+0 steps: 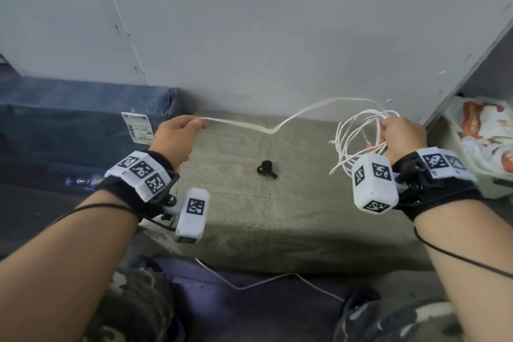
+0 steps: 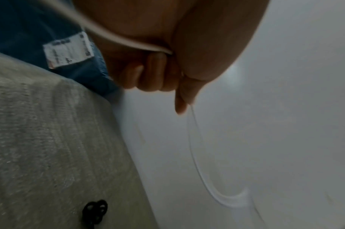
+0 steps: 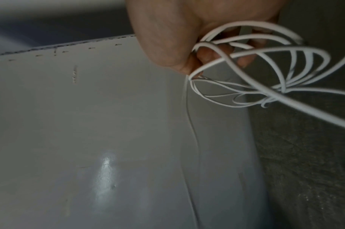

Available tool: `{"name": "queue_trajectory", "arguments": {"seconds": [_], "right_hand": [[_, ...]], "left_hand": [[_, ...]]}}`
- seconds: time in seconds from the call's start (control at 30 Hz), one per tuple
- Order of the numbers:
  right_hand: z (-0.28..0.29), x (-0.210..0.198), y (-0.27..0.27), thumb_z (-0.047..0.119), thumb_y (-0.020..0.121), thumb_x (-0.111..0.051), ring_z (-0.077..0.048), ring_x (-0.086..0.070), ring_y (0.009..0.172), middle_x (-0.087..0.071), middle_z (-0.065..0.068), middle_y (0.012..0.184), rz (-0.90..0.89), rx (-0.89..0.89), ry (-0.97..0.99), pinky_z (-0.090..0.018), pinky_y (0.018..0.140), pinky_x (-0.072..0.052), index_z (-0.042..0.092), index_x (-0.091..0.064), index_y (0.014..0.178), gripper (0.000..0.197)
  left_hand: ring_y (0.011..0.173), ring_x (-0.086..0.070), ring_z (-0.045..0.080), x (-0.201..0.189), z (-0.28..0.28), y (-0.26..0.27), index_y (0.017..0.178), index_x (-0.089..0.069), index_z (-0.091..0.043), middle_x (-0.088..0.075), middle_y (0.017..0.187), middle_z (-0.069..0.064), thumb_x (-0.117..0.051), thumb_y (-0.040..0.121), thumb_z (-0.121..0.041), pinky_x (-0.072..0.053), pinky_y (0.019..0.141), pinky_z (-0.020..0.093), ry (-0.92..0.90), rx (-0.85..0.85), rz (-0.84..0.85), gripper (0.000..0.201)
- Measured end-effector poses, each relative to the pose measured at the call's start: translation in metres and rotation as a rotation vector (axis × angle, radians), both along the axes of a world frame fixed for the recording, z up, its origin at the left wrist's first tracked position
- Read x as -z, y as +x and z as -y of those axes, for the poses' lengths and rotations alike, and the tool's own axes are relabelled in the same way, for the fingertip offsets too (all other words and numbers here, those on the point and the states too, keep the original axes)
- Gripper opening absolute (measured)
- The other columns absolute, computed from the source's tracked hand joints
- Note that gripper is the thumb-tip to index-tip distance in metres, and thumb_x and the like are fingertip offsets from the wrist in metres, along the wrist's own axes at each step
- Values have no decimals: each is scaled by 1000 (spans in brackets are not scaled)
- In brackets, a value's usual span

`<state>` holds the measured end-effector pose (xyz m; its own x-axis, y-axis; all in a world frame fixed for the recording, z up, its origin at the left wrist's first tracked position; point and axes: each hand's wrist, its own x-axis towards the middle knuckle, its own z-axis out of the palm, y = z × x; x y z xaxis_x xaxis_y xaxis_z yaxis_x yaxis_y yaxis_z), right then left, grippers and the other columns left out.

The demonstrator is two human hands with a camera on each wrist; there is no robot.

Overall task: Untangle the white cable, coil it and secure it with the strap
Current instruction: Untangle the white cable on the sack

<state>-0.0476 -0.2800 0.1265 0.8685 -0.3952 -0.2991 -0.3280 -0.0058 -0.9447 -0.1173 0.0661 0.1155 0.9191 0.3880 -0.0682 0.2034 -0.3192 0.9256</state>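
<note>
Running between both fists' fingers (image 1: 195,123): cable (image 1: 266,126)

A grey-green woven surface (image 1: 305,203) is carrying the things, butting against the pale wall (image 1: 277,22) at its far edge. A small black strap (image 1: 267,170), curled into loops, is lying directly on the surface, about midway across and nearer the wall than the front edge. Left of the strap, a blue wrapped block (image 1: 69,108) with a white printed label (image 1: 138,128) is sitting just beside the surface.
</note>
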Motion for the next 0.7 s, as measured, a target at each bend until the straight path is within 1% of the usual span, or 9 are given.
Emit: {"name": "queue_trajectory", "arguments": {"seconds": [0.07, 0.13, 0.23, 0.3, 0.37, 0.47, 0.53, 0.6, 0.7], "right_hand": [[3, 0, -1, 11, 88, -46, -13, -41, 53, -41, -2, 65, 22, 35, -5, -25, 50, -39, 3, -57, 119, 33], [2, -1, -4, 12, 84, -51, -15, -42, 54, -44, -4, 65, 30, 36, -32, -26, 53, -39, -5, -55, 121, 41], [-12, -2, -14, 11, 81, -56, -22, -46, 58, -49, -6, 66, 80, 4, -83, -33, 60, -39, 6, -63, 85, 10], [-24, -3, -20, 12, 84, -55, -20, -46, 59, -49, -2, 64, 114, -75, -139, -32, 58, -38, 12, -59, 73, 12], [-37, -2, -25, 12, 85, -55, -17, -45, 55, -49, 1, 61, 151, -166, -169, -31, 55, -37, 17, -59, 70, 17], [-54, -2, -32, 10, 85, -58, -16, -45, 57, -52, -1, 64, 206, -302, -228, -29, 55, -37, 17, -64, 75, 13], [-65, -3, -39, 10, 85, -60, -16, -48, 60, -56, -4, 70, 234, -411, -280, -28, 56, -41, 14, -65, 83, 7], [-76, -2, -43, 11, 85, -61, -23, -55, 66, -61, -10, 78, 250, -528, -316, -35, 63, -50, 15, -64, 87, 5], [-92, 4, -47, 11, 82, -64, -40, -65, 81, -67, -20, 89, 272, -633, -382, -53, 80, -55, 16, -64, 84, 5]], "left_hand": [[53, -39, 15, 5, -11, 5, 99, -69, -18, -45, 59, -1, -48, 93, -29, -39, 60, 29, 30, -129, -6, 25], [57, -44, 15, 10, -18, 9, 103, -69, -14, -50, 64, -1, -47, 93, -28, -41, 65, 30, 50, -148, -33, 27], [74, -52, 15, 20, -14, 11, 111, -67, -13, -61, 85, 0, -49, 93, -23, -43, 70, 28, 80, -72, -100, 27], [95, -53, 15, 22, -5, 9, 121, -61, -17, -59, 107, -1, -52, 91, -21, -41, 86, 27, 115, -53, -118, 32], [106, -53, 17, 19, 6, 8, 126, -57, -22, -59, 118, -2, -55, 88, -24, -41, 98, 31, 128, -18, -124, 38], [96, -61, 20, 11, 29, 2, 107, -65, -22, -67, 112, 6, -58, 88, -22, -47, 85, 31, 27, 118, -66, 21], [96, -65, 19, 3, 48, -7, 95, -68, -22, -71, 104, 4, -56, 90, -26, -49, 89, 34, -27, 258, -38, 13], [93, -66, 15, -3, 64, -14, 98, -69, -18, -72, 101, 0, -51, 93, -35, -50, 93, 36, -44, 382, -27, 24], [84, -67, 10, -6, 81, -21, 100, -69, -13, -73, 95, -1, -50, 94, -38, -52, 86, 30, -17, 459, -5, 32]]}}
